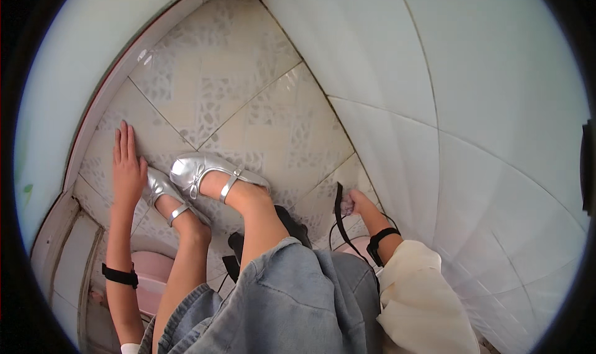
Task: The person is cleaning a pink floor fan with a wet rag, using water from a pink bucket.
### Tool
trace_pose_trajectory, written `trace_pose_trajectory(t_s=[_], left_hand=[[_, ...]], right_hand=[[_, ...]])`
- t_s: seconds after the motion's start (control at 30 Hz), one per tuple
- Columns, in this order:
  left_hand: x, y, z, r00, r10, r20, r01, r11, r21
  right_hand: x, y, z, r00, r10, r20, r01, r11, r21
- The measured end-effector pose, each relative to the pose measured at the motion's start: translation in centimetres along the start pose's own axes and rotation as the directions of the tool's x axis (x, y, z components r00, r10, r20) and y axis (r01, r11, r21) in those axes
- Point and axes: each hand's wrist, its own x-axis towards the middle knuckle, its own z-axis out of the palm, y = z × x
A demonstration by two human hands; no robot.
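Note:
My left hand (127, 161) is stretched out flat, fingers extended, beside the silver shoes; whether it touches the floor I cannot tell. It holds nothing. Down by the right wall, my right hand (357, 202) is closed around a small crumpled greyish-pink bundle (346, 206), perhaps a cloth; its kind is not clear. A black strap (338, 202) hangs right beside that hand. Both forearms wear black bands. On my feet are shiny silver shoes (202, 167) with bows and ankle straps, standing on the tiled floor.
Patterned beige tiles (248, 105) cover the floor. White tiled wall (397, 149) rises on the right; a raised door sill (105, 93) runs along the left. Pink plastic basins (152, 264) sit partly hidden behind my legs. A black object (292, 223) lies near my right leg.

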Motion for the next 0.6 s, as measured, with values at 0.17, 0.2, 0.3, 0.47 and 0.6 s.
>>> trace_pose_trajectory(t_s=[0.17, 0.2, 0.3, 0.47, 0.6], left_hand=[[0.3, 0.0, 0.6, 0.997, -0.080, 0.008, 0.081, 0.996, -0.050], [-0.2, -1.1, 0.0, 0.995, -0.095, 0.037, 0.096, 0.994, -0.042], [-1.3, -2.2, -1.2, 0.983, -0.126, 0.132, 0.130, 0.991, -0.022], [-4.7, -1.1, 0.0, 0.983, -0.178, -0.035, 0.179, 0.984, 0.026], [-10.9, -0.7, -2.1, 0.940, -0.258, -0.223, 0.240, 0.965, -0.103]], right_hand=[[-3.7, -3.3, 4.3, 0.965, -0.032, 0.258, 0.092, 0.970, -0.223], [-4.8, -3.9, 6.5, 0.956, -0.032, 0.290, 0.101, 0.969, -0.225], [-6.7, -4.2, 11.6, 0.923, -0.255, 0.287, 0.332, 0.906, -0.263], [-8.5, -9.5, 16.1, 0.325, -0.781, 0.534, 0.795, -0.080, -0.602], [-9.2, -13.6, 20.4, 0.384, -0.686, 0.618, 0.858, 0.018, -0.513]])
